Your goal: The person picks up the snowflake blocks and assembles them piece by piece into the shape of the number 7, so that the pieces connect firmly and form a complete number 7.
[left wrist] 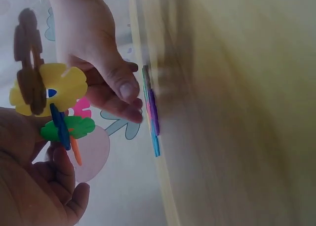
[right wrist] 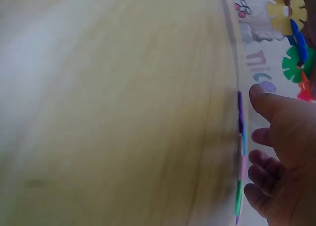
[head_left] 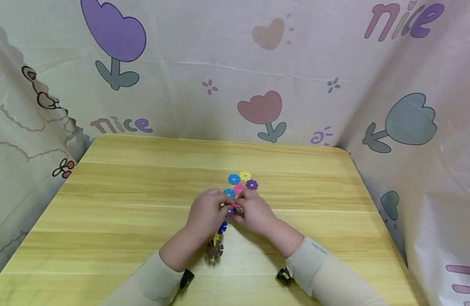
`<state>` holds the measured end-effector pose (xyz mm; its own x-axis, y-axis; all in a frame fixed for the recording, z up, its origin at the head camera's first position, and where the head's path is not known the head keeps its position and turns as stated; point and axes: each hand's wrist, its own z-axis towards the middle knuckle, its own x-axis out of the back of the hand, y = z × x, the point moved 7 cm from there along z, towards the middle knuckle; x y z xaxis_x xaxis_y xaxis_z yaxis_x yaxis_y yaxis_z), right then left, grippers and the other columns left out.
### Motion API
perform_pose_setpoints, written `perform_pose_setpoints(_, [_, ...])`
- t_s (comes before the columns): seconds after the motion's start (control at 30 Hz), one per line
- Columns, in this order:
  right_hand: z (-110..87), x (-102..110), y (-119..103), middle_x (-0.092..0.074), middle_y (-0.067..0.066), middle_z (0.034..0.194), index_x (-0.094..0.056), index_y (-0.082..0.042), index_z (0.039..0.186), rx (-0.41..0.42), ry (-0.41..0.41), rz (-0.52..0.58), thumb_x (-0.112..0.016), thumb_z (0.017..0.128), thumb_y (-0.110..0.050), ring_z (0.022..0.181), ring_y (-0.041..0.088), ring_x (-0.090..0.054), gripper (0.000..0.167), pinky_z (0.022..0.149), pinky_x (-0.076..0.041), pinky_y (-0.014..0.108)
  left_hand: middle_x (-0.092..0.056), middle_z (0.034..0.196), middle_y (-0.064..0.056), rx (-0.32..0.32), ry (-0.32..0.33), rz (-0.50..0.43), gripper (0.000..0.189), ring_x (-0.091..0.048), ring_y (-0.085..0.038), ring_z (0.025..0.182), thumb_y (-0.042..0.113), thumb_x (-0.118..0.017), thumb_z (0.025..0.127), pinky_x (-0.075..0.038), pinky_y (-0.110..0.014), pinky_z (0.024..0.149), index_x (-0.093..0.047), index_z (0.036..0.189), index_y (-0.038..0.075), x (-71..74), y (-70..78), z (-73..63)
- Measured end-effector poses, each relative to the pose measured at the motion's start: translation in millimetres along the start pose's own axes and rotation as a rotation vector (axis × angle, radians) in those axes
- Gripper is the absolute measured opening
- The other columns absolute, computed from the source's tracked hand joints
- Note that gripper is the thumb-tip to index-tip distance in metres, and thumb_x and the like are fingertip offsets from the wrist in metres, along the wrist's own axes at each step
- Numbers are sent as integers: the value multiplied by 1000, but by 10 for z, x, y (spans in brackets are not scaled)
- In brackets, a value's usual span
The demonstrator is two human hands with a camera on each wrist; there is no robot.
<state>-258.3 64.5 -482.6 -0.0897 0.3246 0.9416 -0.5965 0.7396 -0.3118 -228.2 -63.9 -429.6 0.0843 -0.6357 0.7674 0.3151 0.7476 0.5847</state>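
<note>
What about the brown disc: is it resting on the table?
No, in the left wrist view the brown disc hangs in the air, apart from the table.

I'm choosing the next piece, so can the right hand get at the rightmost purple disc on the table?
Likely yes: the right hand is just short of the purple disc, and nothing visibly covers that disc or stands between them.

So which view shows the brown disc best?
Head view: the brown disc shows its broad, notched face. Left wrist shows it nearly edge-on; right wrist gives at most a brown sliver in the corner.
</note>
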Motion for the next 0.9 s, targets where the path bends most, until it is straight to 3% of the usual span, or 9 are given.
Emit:
perform_pose_setpoints(0.23, [37,-47,-32,-61,2,101,-82,-13,113,-6,-1,-33,-87,90,-40,93,20,-57,36,84,-54,37,-66,83,7,14,-10,-3,7,-59,-15,79,8,-85,90,-49,-37,76,-83,88,15,-14,-8,0])
perform_pose_setpoints(0.5, [85,-12,-33,-63,6,109,-80,-8,109,-57,-8,50,-89,88,-33,102,26,-60,34,93,-53,44,-64,82,7,19,1,-6,6,-58,-14,78,9,-85,90,-50,-37,75,-84,88,14,2,-14,8])
perform_pose_setpoints(0.7, [130,-18,-16,-62,4,103,-77,-7,101,-74,8,107,-91,84,-25,97,25,-60,28,90,-53,43,-65,83,7,29,-1,0,6,-59,-15,79,10,-85,90,-49,-37,77,-84,89,15,12,-14,26])
perform_pose_setpoints(0.9, [51,30,51,-70,1,94,-73,-10,96,-150,31,233,-87,86,-11,89,20,-67,17,82,-58,37,-67,86,8,66,-30,7,6,-61,-15,82,11,-85,91,-50,-39,80,-84,89,17,-32,-60,1])
